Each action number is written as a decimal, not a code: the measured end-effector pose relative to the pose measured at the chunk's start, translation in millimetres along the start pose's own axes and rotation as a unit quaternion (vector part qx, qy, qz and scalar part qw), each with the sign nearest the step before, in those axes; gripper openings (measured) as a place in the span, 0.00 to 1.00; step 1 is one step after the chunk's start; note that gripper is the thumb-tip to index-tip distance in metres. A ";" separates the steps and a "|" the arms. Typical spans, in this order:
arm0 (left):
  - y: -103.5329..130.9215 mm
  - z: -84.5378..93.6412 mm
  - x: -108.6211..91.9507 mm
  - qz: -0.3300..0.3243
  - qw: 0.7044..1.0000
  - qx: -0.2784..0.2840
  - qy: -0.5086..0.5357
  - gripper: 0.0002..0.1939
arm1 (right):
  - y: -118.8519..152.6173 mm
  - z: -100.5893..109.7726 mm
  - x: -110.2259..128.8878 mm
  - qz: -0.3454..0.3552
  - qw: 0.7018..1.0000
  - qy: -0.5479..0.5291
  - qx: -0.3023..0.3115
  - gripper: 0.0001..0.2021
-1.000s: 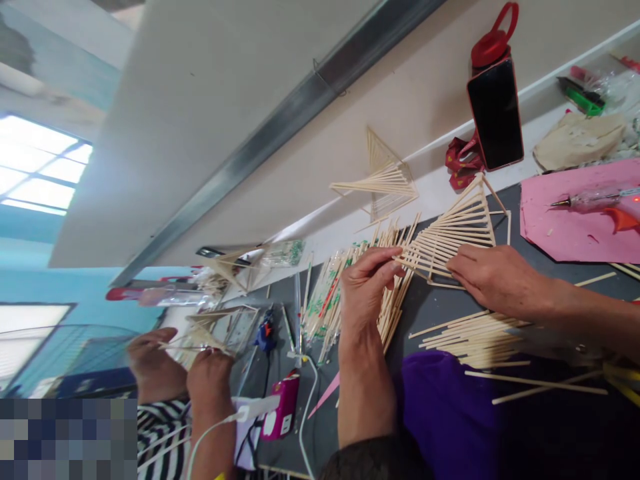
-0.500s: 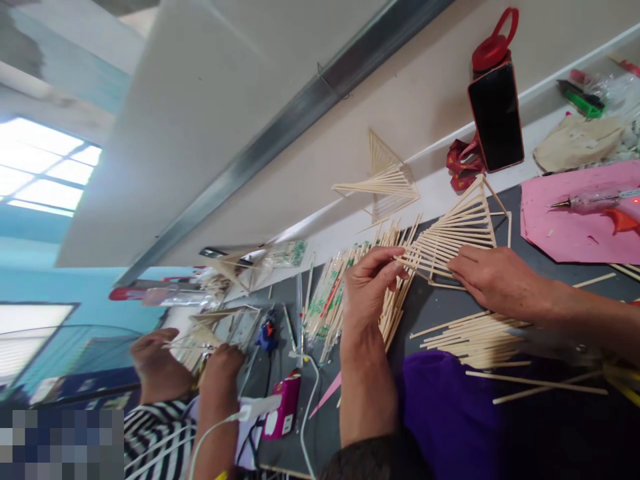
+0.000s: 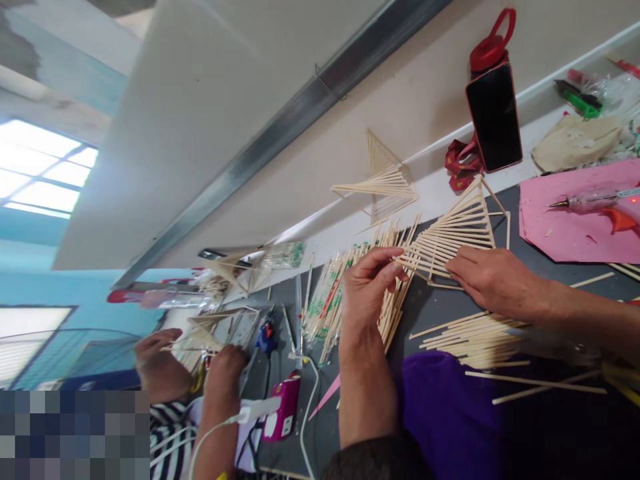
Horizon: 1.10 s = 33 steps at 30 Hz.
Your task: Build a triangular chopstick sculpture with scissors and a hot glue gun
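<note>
A twisted frame of thin wooden sticks (image 3: 453, 230), fanned side by side, is between my hands above the dark table. My left hand (image 3: 370, 287) pinches its pointed left end between thumb and fingers. At the lower edge, my right hand (image 3: 493, 280) has its fingers bent together on the sticks; its fingertips are partly hidden. Loose sticks (image 3: 465, 340) lie in a pile below my right wrist. Behind my left hand is a bundle of sticks with plastic-wrapped ones (image 3: 327, 293), partly covered by that hand.
A similar stick frame (image 3: 383, 183) leans by the wall. A phone (image 3: 495, 117) rests upright against a red-lidded bottle (image 3: 487, 53). A glue gun (image 3: 585, 200) lies on pink foam (image 3: 565, 240). At left, a co-worker's hands (image 3: 225, 367) work near a magenta box (image 3: 283, 407) and white cable.
My hands and the stick frame hold nearly the same pose. At left, the co-worker's hands have shifted slightly, and the whole view has moved a little.
</note>
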<state>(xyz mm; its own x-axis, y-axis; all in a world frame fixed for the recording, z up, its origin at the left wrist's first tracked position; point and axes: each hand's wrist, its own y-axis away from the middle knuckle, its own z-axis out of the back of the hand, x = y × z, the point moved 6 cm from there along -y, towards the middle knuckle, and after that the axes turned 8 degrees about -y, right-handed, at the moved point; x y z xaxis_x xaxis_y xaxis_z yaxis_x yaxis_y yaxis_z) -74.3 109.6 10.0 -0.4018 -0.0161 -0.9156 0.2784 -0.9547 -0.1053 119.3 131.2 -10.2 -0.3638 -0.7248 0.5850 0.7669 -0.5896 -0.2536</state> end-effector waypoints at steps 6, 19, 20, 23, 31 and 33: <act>0.7 -0.9 -1.9 -0.004 1.000 -0.001 0.009 0.10 | -3.0 2.5 2.7 -0.018 1.000 0.007 0.017 0.10; 0.1 -0.6 -1.9 -0.011 1.000 0.011 0.007 0.09 | -2.2 1.2 3.1 -0.020 0.999 0.010 0.028 0.10; 0.0 -0.6 -1.5 -0.011 1.000 0.011 0.005 0.09 | -2.4 1.5 3.5 -0.023 0.999 0.010 0.031 0.10; -0.4 -0.5 0.3 -0.012 1.000 0.011 0.003 0.11 | -2.4 1.9 4.2 -0.020 0.999 0.006 0.029 0.11; 0.5 -0.9 -1.4 -0.021 1.000 0.021 0.008 0.09 | -0.8 -0.6 1.9 -0.011 1.000 0.012 0.012 0.11; 0.7 -0.2 -2.0 -0.019 1.000 0.016 0.003 0.09 | -1.2 -0.7 2.4 -0.013 1.000 0.015 0.019 0.11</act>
<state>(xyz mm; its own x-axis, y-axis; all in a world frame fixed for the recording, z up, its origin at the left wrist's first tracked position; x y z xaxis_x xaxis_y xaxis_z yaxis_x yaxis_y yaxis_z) -73.1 109.1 11.8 -0.4073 0.0223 -0.9130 0.2351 -0.9635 -0.1284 117.2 129.9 -9.0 -0.3988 -0.7200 0.5679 0.7758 -0.5951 -0.2097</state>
